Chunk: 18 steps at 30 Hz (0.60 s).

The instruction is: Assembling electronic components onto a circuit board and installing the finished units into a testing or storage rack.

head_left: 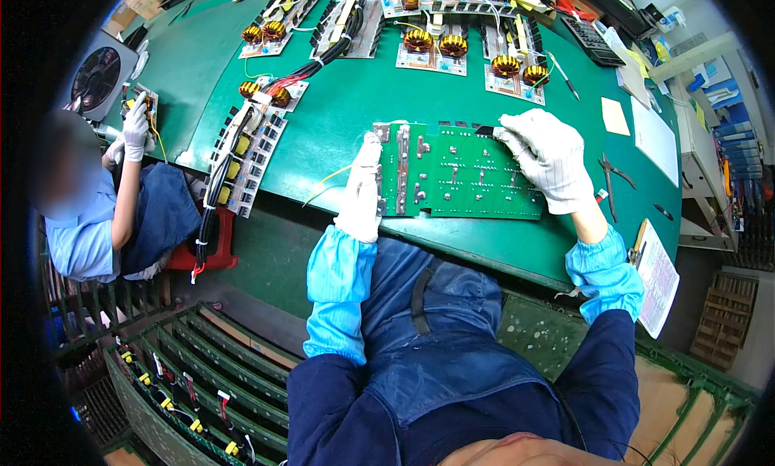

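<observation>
Green circuit board [460, 171], solder side up with silver tabs, lies flat on worktop [339, 111]; left hand [361, 193] fingers clamp its edge, right hand [549, 155] fingers pinch a small dark tool [485, 131].

Small dark tool [485, 131] mostly hidden in right hand [547, 158], co-worker's face blurred

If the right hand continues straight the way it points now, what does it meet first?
The right hand points left along the green circuit board's upper edge; it would probably first meet the upright metal strips near the left hand.

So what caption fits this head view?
Gloved left hand steadies a green board while the right hand works its top edge.
</observation>
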Motion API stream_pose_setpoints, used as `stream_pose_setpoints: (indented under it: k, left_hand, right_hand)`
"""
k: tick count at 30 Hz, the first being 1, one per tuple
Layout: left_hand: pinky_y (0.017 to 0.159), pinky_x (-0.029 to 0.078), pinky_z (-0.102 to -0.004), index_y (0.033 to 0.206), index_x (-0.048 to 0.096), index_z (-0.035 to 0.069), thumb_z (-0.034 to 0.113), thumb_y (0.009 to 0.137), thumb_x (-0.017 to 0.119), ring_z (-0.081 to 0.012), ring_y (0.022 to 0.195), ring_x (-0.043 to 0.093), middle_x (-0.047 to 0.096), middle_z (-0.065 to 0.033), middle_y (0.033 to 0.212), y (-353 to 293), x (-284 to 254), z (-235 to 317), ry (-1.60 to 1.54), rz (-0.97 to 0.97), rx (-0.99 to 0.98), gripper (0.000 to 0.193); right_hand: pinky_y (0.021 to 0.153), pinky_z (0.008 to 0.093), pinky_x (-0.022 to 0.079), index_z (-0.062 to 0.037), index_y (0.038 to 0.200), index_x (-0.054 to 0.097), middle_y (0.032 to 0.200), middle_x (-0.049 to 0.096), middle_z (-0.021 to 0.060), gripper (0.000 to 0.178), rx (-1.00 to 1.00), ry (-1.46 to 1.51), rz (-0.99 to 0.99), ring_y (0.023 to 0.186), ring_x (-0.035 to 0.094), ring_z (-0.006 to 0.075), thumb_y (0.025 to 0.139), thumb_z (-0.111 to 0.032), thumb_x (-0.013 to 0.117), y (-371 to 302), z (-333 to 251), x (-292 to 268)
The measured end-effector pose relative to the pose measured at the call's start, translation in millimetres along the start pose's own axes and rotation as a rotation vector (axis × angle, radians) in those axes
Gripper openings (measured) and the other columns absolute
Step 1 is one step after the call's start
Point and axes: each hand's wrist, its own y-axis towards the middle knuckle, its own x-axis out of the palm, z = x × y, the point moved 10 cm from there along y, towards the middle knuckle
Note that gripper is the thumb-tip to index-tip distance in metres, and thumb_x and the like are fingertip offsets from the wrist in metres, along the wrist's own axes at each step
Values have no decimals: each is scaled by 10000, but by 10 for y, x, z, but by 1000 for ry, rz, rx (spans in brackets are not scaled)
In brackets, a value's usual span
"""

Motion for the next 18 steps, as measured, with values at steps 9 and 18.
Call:
stream_pose_setpoints:
  k: [9,18]
  left_hand:
    - [890,561,-306,1400,566,123,571,1045,461,-144,1037,659,665,-49,1246,-78,71,78,25,12,11,581]
    - [935,538,-295,1444,542,114,489,1087,414,-135,1095,638,645,-53,1305,58,-156,-28,-31,52,52,533]
  right_hand:
    - [578,330,515,-133,1023,714,842,643,35,212,-26,-8,-27,696,628,208,838,-201,790,6,-22,21]
    - [640,319,564,-88,998,744,848,711,81,192,106,136,53,718,694,236,818,-113,807,121,50,-147]
